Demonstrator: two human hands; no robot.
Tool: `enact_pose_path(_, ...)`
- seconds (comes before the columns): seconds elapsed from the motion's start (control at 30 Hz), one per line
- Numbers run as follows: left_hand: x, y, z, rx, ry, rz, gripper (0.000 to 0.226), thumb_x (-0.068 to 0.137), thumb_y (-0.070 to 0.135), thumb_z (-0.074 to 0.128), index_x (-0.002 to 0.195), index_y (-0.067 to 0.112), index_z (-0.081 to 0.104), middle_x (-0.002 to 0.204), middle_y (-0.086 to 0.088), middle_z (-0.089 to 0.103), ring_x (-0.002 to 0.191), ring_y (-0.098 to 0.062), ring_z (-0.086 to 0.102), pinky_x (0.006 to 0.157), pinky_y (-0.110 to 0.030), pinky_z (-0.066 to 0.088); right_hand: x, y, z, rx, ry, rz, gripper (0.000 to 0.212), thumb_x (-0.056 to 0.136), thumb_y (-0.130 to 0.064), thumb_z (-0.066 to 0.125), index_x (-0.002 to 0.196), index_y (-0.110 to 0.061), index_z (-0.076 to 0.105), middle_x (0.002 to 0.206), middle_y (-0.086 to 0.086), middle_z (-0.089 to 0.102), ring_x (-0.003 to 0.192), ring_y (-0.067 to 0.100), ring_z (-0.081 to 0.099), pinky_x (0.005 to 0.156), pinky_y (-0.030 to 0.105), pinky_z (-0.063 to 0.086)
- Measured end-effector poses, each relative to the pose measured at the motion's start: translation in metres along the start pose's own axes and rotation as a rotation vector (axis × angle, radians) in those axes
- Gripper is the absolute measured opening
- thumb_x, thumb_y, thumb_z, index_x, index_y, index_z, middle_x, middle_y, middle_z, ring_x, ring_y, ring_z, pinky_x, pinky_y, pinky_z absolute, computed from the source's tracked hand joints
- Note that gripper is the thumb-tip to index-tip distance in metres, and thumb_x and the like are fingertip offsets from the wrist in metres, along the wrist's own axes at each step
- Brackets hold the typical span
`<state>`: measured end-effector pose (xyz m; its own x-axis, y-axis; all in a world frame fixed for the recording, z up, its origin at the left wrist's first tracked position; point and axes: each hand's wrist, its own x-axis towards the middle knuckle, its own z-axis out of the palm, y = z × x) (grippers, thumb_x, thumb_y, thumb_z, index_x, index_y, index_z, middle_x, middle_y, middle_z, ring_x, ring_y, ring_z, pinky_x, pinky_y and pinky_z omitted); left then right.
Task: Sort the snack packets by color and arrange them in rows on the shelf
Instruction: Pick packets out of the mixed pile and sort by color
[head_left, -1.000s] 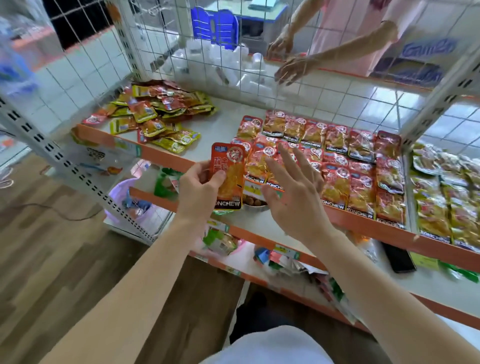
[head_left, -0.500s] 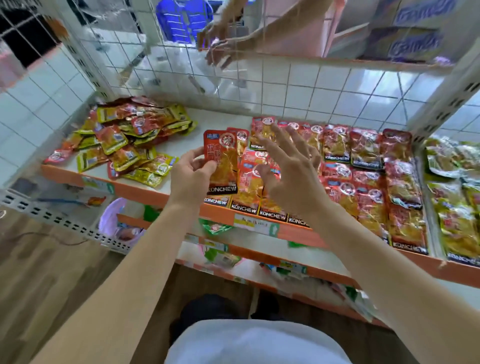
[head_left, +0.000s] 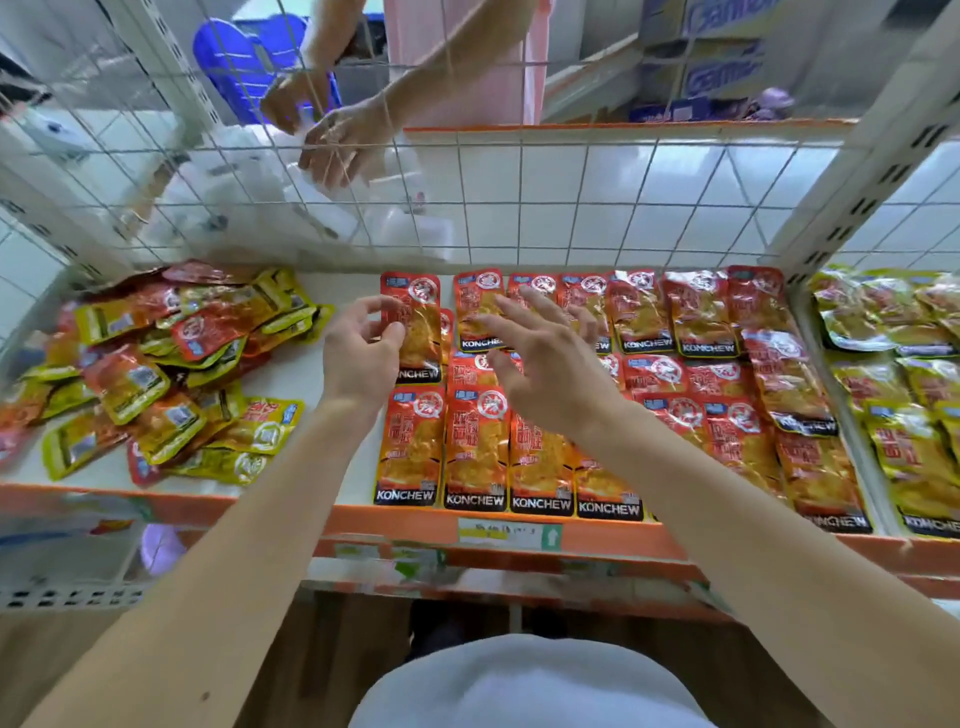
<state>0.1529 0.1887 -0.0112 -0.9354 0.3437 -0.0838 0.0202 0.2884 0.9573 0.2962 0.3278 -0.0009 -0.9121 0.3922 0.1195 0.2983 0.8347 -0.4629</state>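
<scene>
Our left-hand grip (head_left: 358, 358) pinches a red Konchew packet (head_left: 415, 319); right-hand grip (head_left: 550, 364) is spread above the red rows (head_left: 696, 312). We'd lay it flat, edges flush against their top-left end.

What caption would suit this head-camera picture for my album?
Left hand pinches a red packet at the back-left corner of the red rows; right hand hovers open; mixed pile waits left.

yellow packets (head_left: 906, 441) cropped right (frame edge), lower shelf (head_left: 519, 578) blurred

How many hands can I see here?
4: left hand pinching a red packet, right hand open above the red rows, and another person's two hands behind the mesh.
</scene>
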Motion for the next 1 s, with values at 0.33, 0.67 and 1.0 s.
enact_pose_path(0.33, 0.069, -0.031, 0.018, 0.325, -0.130, 0.147, 0.023, 0.090, 0.035, 0.057, 0.111, 0.037, 0.065, 0.103, 0.001, 0.074, 0.097, -0.022, 0.069, 0.089, -0.045, 0.056, 0.042, 0.000, 0.029, -0.020, -0.130, 0.098, 0.044, 0.102, -0.019, 0.044, 0.145, -0.024, 0.048, 0.164, 0.000, 0.025, 0.153, 0.017, 0.014, 0.121, 0.055, -0.003)
enact_pose_path(0.67, 0.067, -0.052, 0.021, 0.651, -0.110, 0.374, 0.046, 0.086, 0.045, 0.049, 0.123, 0.025, 0.068, 0.131, -0.003, 0.060, 0.121, -0.030, 0.048, 0.098, -0.039, 0.034, 0.047, -0.002, 0.045, -0.032, -0.112, 0.134, 0.043, 0.102, -0.015, 0.048, 0.144, -0.023, 0.052, 0.161, -0.002, 0.032, 0.148, 0.016, 0.028, 0.116, 0.043, 0.015)
enact_pose_path(1.0, 0.065, -0.052, 0.019, 0.701, -0.146, 0.366, 0.049, 0.086, 0.051, 0.046, 0.125, 0.029, 0.066, 0.133, -0.002, 0.052, 0.122, -0.028, 0.042, 0.102, -0.044, 0.032, 0.042, -0.006, 0.047, -0.022, -0.064, 0.148, 0.040, 0.098, -0.016, 0.057, 0.138, -0.024, 0.059, 0.155, -0.003, 0.043, 0.145, 0.015, 0.036, 0.116, 0.044, 0.012)
